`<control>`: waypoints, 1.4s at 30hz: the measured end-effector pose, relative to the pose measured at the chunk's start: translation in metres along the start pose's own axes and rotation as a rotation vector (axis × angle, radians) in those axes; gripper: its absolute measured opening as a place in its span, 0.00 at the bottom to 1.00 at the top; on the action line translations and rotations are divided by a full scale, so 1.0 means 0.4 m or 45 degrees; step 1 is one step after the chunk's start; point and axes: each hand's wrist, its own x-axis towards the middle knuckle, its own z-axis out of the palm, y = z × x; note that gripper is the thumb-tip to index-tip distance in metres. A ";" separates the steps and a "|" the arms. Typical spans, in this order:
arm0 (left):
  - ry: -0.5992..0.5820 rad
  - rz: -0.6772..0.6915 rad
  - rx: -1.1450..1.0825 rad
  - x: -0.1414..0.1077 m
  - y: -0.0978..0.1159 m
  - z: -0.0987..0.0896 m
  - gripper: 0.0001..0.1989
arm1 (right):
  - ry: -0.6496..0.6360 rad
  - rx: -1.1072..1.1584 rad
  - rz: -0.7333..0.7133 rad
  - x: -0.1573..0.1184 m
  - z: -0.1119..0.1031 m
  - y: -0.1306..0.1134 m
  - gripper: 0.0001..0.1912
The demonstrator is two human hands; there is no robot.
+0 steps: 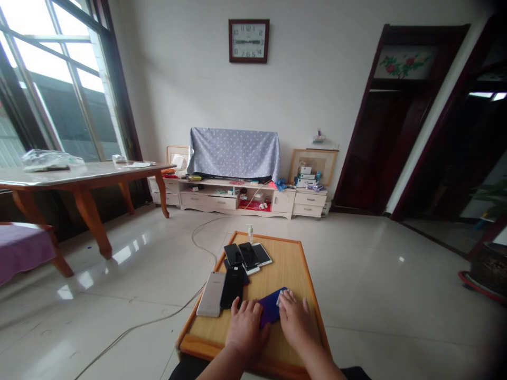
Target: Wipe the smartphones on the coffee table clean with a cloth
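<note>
A blue phone (271,308) lies slanted on the small wooden table (291,264) in front of me. My left hand (246,326) grips its left edge, with the fingers laid beside it and the thumb at the near end. Under the fingertips of my right hand (295,320) is a small whitish wipe (281,296), pressed against the upper right part of the phone. The wipe is mostly covered by the fingers. To the left of my left hand lie a black phone (233,286) and a silvery white phone (210,294).
Several dark and white phones (247,254) overlap farther back on the table. A small pump bottle (250,233) stands at the far edge. A cable (154,320) runs over the floor on the left. A white TV cabinet (209,200) is by the wall.
</note>
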 end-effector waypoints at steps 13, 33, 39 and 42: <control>-0.019 -0.017 0.003 0.000 0.003 -0.006 0.15 | -0.094 0.157 -0.072 -0.003 -0.014 -0.056 0.28; -0.004 -0.029 -0.024 -0.006 0.007 -0.020 0.14 | -0.071 0.080 -0.043 0.070 -0.012 -0.024 0.29; -0.004 -0.015 -0.062 -0.005 0.005 -0.020 0.15 | -0.027 -0.028 -0.046 0.013 0.008 0.002 0.30; -0.008 -0.017 -0.044 -0.004 0.005 -0.018 0.14 | -0.021 -0.041 -0.089 -0.034 0.017 -0.018 0.31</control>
